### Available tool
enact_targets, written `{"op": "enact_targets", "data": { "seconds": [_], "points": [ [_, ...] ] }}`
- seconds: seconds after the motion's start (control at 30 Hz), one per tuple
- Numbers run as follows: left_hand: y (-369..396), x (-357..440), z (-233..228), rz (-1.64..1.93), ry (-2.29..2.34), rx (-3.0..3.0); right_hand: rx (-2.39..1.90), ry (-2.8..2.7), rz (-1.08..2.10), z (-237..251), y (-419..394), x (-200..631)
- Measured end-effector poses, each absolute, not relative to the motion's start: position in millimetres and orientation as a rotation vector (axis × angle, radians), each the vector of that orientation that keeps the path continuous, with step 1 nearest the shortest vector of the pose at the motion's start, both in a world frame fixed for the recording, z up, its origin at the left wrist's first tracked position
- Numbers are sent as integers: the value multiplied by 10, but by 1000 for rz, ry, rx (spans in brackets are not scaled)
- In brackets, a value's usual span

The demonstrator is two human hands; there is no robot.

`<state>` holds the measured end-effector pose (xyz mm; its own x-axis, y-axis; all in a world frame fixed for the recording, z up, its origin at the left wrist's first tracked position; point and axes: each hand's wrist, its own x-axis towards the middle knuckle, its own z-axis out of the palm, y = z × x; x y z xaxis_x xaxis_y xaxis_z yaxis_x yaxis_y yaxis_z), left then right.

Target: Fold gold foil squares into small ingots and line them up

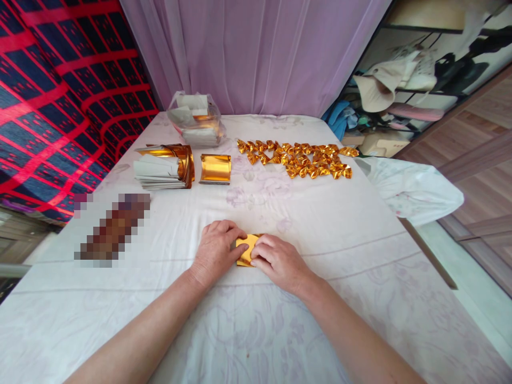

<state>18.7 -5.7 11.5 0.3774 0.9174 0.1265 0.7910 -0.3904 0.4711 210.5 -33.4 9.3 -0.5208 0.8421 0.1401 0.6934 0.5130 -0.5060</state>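
Note:
A small sheet of gold foil paper [246,249] lies on the white flowered cloth in front of me. My left hand [219,246] grips its left edge, thumb on top. At the right edge, the bent fingers of my right hand [282,261] pinch the same sheet. Beyond the hands, one curved piece of gold paper [216,169] rests beside a stack of gold and grey-white paper sheets [164,169]. Farther right, several folded gold paper pieces [304,154] sit in rough rows.
A clear plastic bag [197,120] of more paper stands at the back left. A blurred-out item [114,229] lies at the left. Off the right edge is a white plastic bag [420,189], below shelves with a cap [378,88]. A purple curtain [256,58] hangs behind.

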Motion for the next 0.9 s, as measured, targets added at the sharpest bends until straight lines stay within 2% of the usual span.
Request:
{"op": "enact_targets", "data": {
  "seconds": [0.43,0.73,0.9],
  "points": [
    [-51,171,82,531,1493,2330,-1108,-2390,740,139,-326,2218],
    [-47,168,72,548,1479,2328,-972,-2237,1003,194,-299,2450],
    [-47,167,69,550,1482,2335,-1153,-2174,876,144,-308,2410]
  ]
}}
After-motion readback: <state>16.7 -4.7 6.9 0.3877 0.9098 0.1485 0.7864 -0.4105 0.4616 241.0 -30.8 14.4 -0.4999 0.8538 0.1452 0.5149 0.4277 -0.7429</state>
